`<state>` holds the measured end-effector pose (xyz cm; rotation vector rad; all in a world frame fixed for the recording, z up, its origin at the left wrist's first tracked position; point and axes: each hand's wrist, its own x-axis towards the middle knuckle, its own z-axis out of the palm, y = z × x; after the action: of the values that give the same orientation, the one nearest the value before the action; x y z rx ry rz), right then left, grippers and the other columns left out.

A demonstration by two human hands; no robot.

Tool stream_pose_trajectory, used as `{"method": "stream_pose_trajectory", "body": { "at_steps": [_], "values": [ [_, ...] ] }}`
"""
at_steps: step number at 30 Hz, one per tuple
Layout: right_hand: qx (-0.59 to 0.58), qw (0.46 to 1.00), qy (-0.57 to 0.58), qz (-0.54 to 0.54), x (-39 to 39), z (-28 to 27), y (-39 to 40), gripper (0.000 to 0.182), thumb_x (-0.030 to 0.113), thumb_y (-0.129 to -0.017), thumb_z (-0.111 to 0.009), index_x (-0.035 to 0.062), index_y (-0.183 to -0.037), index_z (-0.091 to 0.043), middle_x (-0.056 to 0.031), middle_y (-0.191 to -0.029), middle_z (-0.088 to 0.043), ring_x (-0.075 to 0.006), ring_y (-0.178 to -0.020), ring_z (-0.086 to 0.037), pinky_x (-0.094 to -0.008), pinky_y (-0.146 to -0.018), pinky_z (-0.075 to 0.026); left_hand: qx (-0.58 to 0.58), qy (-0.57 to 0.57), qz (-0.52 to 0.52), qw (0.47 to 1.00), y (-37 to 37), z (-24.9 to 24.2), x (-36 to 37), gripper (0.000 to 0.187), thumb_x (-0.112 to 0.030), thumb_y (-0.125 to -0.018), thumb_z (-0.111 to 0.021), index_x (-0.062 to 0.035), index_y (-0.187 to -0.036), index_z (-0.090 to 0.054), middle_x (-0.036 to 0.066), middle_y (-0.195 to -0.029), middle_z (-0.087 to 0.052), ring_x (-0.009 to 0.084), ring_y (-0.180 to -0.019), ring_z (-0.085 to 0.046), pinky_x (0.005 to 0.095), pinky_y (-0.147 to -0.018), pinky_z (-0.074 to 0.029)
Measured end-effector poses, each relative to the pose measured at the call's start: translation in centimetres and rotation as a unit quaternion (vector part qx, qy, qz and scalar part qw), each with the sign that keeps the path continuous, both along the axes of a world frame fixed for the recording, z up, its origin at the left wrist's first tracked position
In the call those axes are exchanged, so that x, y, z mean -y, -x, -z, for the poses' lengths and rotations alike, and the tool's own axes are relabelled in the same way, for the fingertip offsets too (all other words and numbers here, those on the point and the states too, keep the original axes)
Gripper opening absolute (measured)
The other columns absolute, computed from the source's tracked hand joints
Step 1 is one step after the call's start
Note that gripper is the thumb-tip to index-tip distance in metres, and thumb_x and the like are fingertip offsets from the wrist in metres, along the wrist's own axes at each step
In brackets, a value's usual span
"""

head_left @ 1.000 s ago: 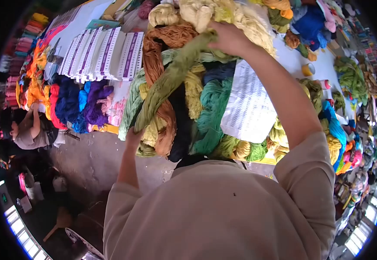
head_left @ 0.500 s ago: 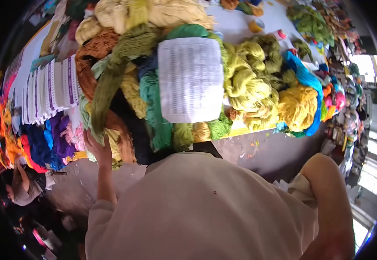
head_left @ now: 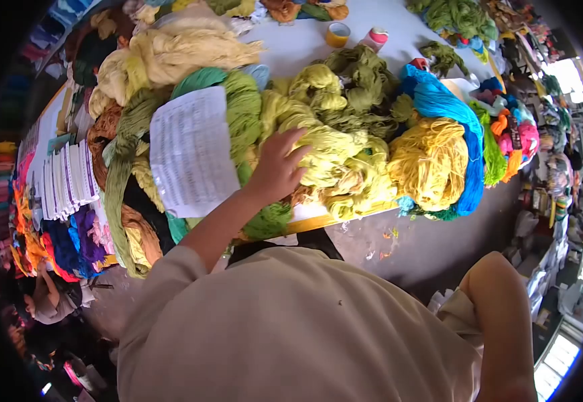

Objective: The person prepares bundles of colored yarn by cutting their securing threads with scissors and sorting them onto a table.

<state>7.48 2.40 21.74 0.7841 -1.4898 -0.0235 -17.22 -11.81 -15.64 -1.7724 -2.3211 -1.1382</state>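
My left hand (head_left: 279, 167) reaches across the table edge and rests on a heap of yellow-green yarn skeins (head_left: 325, 147), fingers apart and closed on nothing. Left of that hand, a printed sheet of paper (head_left: 192, 151) lies on green skeins (head_left: 243, 107). An olive skein (head_left: 122, 194) hangs over the front edge further left. Of my right arm only the upper part and bent elbow show; the hand itself is out of sight.
A golden yellow skein (head_left: 429, 164) and a bright blue one (head_left: 445, 104) lie to the right. Cream yarn (head_left: 177, 57), a yellow tape roll (head_left: 337, 35) and a pink-and-white spool (head_left: 374, 39) are further back. White booklets (head_left: 70, 181) stand left. Another person (head_left: 48, 301) is at far left.
My left hand has moved right, from the hanging olive skein to the yellow-green skeins. The view has shifted right, so the paper sheet now appears further left and tilted.
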Motion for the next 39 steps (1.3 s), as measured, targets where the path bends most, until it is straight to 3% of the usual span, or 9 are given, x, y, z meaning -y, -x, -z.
{"method": "stream_pose_trajectory", "body": {
  "at_steps": [5, 9, 12, 13, 16, 21, 26, 32, 39],
  "values": [
    [-0.004, 0.998, 0.051, 0.046, -8.6, 2.2, -1.9, 0.042, 0.039, -0.097, -0.053, 0.0096, -0.126, -0.061, -0.0077, -0.135, -0.059, -0.0215, -0.129, -0.052, -0.0546, -0.111, -0.031, -0.012, 0.273, -0.035, 0.961, -1.1, 5.2, -11.6, 0.09, -0.034, -0.085, -0.077, -0.0145, -0.157, -0.027, 0.014, -0.145, -0.05, 0.0314, -0.14, -0.04, 0.0563, -0.119, -0.017],
    [0.085, 0.976, 0.162, 0.119, -15.8, 9.7, -1.3, 0.037, 0.034, -0.098, -0.051, 0.0082, -0.122, -0.062, -0.0089, -0.128, -0.06, -0.0231, -0.122, -0.055, -0.0501, -0.106, -0.036, -0.034, 0.281, -0.063, 0.957, -3.3, 5.5, -10.6, 0.053, -0.023, -0.076, -0.079, -0.0111, -0.125, -0.061, 0.009, -0.111, -0.061, 0.0274, -0.116, -0.053, 0.0539, -0.112, -0.027],
    [0.306, 0.785, 0.436, 0.316, -22.2, 22.3, 8.7, 0.023, 0.016, -0.099, -0.047, 0.0043, -0.113, -0.062, -0.0107, -0.109, -0.065, -0.0279, -0.102, -0.064, -0.0353, -0.09, -0.051, -0.035, 0.281, -0.086, 0.955, -5.6, 6.7, -7.3, 0.048, -0.016, -0.073, -0.075, -0.012, -0.12, -0.063, 0.008, -0.11, -0.06, 0.0279, -0.114, -0.052, 0.0518, -0.11, -0.03],
    [0.463, 0.657, 0.59, 0.08, -24.0, 28.0, 12.3, 0.022, 0.012, -0.099, -0.048, 0.0011, -0.109, -0.064, -0.0102, -0.107, -0.065, -0.0209, -0.094, -0.063, -0.0322, -0.087, -0.05, -0.032, 0.265, -0.1, 0.958, -6.3, 6.6, -6.4, 0.047, -0.014, -0.072, -0.073, -0.0124, -0.118, -0.063, 0.007, -0.109, -0.06, 0.028, -0.113, -0.052, 0.0508, -0.109, -0.031],
    [0.614, 0.592, 0.454, 0.257, -27.7, 45.0, 17.1, 0.029, 0.002, -0.084, -0.062, 0.0016, -0.113, -0.064, -0.0229, -0.107, -0.066, -0.0396, -0.104, -0.063, -0.0444, -0.09, -0.052, -0.03, 0.253, -0.112, 0.96, -7.1, 6.5, -4.9, 0.045, -0.012, -0.071, -0.071, -0.0134, -0.116, -0.063, 0.006, -0.107, -0.059, 0.0277, -0.113, -0.052, 0.0493, -0.107, -0.033],
    [0.744, 0.457, 0.305, 0.38, -28.4, 50.8, 19.9, 0.043, 0.005, -0.085, -0.066, -0.002, -0.124, -0.049, -0.0269, -0.126, -0.048, -0.0444, -0.112, -0.052, -0.0534, -0.094, -0.048, 0.04, 0.289, -0.088, 0.952, -6.0, 4.8, -4.8, 0.043, -0.017, -0.071, -0.074, -0.0155, -0.113, -0.064, 0.004, -0.11, -0.059, 0.0267, -0.117, -0.05, 0.0494, -0.108, -0.031],
    [0.642, 0.597, 0.258, 0.405, -28.8, 51.8, 19.4, 0.061, 0.01, -0.073, -0.082, 0.0004, -0.122, -0.048, -0.0234, -0.123, -0.05, -0.0412, -0.112, -0.05, -0.0503, -0.096, -0.047, 0.268, 0.301, -0.082, 0.912, 2.2, 1.9, -8.9, 0.029, -0.026, -0.09, -0.069, -0.0086, -0.113, -0.068, 0.013, -0.077, -0.068, 0.0352, -0.073, -0.066, 0.0431, -0.071, -0.054],
    [0.683, 0.556, 0.298, 0.369, -29.5, 53.6, 20.4, 0.048, 0.005, -0.073, -0.077, 0.0003, -0.111, -0.048, -0.0228, -0.11, -0.054, -0.042, -0.103, -0.051, -0.0511, -0.087, -0.046, 0.265, 0.049, -0.096, 0.958, 12.0, 3.6, -27.1, 0.039, -0.026, -0.094, -0.065, -0.0032, -0.125, -0.06, 0.019, -0.119, -0.067, 0.0353, -0.109, -0.065, 0.0429, -0.088, -0.052],
    [0.664, 0.579, 0.285, 0.378, -28.0, 47.3, 20.5, 0.036, 0.0, -0.072, -0.067, 0.0046, -0.1, -0.045, -0.0194, -0.101, -0.056, -0.0415, -0.099, -0.053, -0.0508, -0.08, -0.047, 0.384, 0.233, -0.127, 0.884, 16.6, 12.8, -38.9, 0.075, -0.048, -0.075, -0.08, 0.0056, -0.123, -0.06, 0.028, -0.119, -0.065, 0.0413, -0.114, -0.063, 0.0428, -0.096, -0.05]
  ]
}}
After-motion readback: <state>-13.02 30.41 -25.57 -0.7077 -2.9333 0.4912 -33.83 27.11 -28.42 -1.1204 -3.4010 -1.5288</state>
